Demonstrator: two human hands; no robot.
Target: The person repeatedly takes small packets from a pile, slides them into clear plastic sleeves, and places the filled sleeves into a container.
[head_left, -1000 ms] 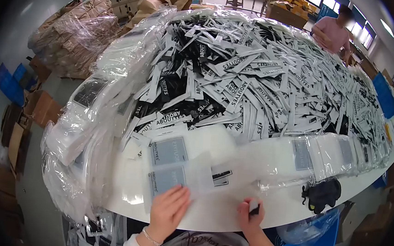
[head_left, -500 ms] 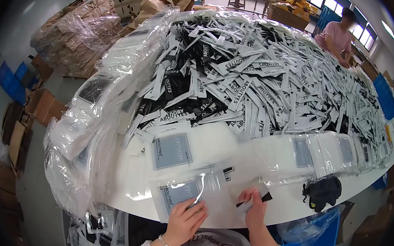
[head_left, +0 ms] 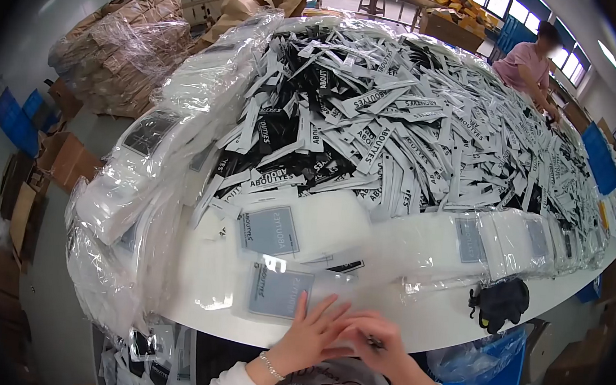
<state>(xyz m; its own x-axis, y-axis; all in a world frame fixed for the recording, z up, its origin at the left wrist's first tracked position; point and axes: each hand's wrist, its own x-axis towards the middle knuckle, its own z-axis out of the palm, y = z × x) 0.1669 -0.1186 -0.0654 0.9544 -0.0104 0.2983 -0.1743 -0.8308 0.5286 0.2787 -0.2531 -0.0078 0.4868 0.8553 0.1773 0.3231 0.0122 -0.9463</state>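
Observation:
A frosted bag with a grey-blue printed panel (head_left: 281,292) lies on the white table close to the front edge. My left hand (head_left: 309,335) rests at its lower right part, fingers spread. Right beside it, my right hand (head_left: 374,341) is closed round a small dark thing, too blurred to name, and its fingertips meet my left fingers. Above the bag is a stack of similar bags (head_left: 320,226), with a small black-and-white packet (head_left: 346,266) at its lower edge.
A large heap of black and white packets (head_left: 400,127) covers the table's middle. Clear-wrapped bag bundles (head_left: 145,151) line the left and front. Dark gloves (head_left: 500,304) lie front right, above a blue bin (head_left: 485,384). Another person (head_left: 528,65) works at the far right.
My right hand has moved left to meet my left hand. The top bag has turned straighter and moved slightly up. My left hand's fingers have spread. The other person's arms reach further right.

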